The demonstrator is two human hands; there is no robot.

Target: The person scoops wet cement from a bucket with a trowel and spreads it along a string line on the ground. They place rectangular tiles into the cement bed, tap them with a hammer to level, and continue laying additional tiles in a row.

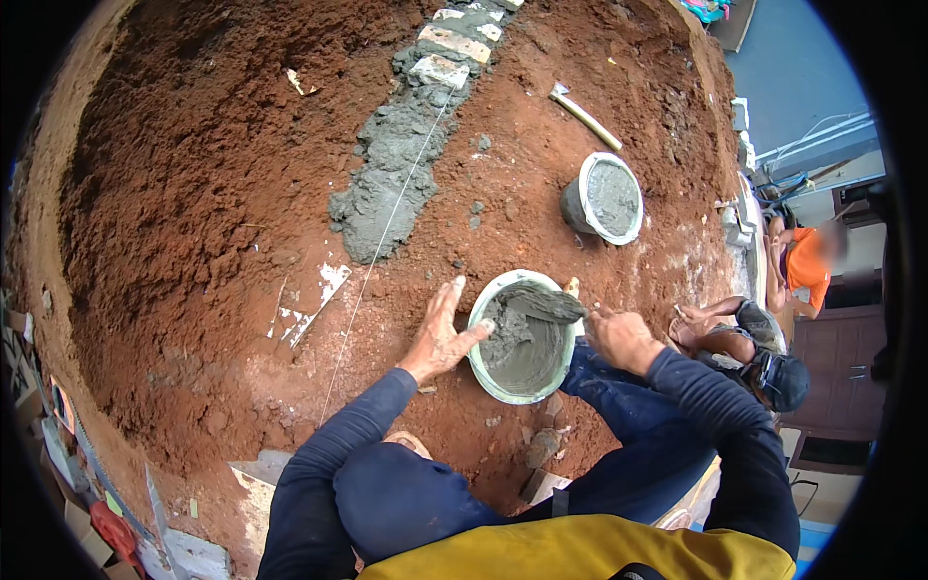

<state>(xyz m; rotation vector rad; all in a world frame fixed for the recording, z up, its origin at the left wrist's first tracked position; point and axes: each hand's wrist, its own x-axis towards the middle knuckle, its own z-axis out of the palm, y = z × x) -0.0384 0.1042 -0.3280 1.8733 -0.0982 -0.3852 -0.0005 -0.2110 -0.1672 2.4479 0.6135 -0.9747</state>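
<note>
At the frame's centre, the right hand (623, 340) grips a mortar-coated trowel (549, 305) inside a bucket (522, 399); the left hand (443, 335), fingers spread, touches its rim. Upper centre, the mortar bed (387, 184) carries blocks (441, 71) only toward its far end.

Grnd (222, 193) was red-brown soil, rough & clumpy approx. 9 to 11 o'clock, smoother nr the centre. A paler tan strip (43, 232) curved along the rim at 9 o'clock (fisheye bend, prob.). Blue-grey surface (788, 72) sat at 2 o'clock, w/ white edging (817, 135) just below. Brown panelled door (836, 362) stood just past 3 o'clock, turned sideways, w/ a dark panel (836, 451) beside it at 4 o'clock (window or not, couldn't tell). Light: bright daylight, soft shadows.
</note>
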